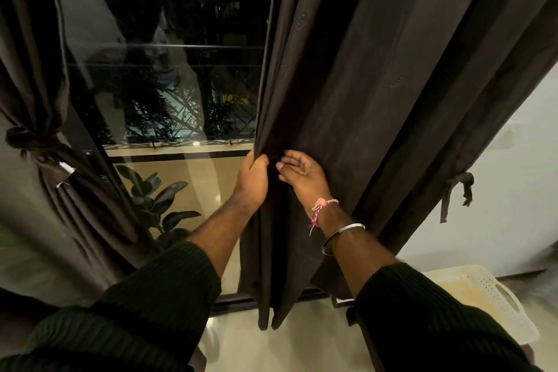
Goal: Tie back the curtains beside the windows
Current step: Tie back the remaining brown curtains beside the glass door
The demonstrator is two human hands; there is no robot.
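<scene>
left curtain already knotted back beside window. right curtain hangs loose; left hand grips its edge, right hand half-curled against folds, bunching. tie-back dangles unused. roughly halfway.

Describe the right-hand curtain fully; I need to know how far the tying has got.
The right curtain is dark brown matte cloth, hanging loose in long folds almost to the floor, not yet tied. The left hand grips its window-side edge; the right hand rests against the folds. Its tie strap dangles at the wall-side edge.
</scene>
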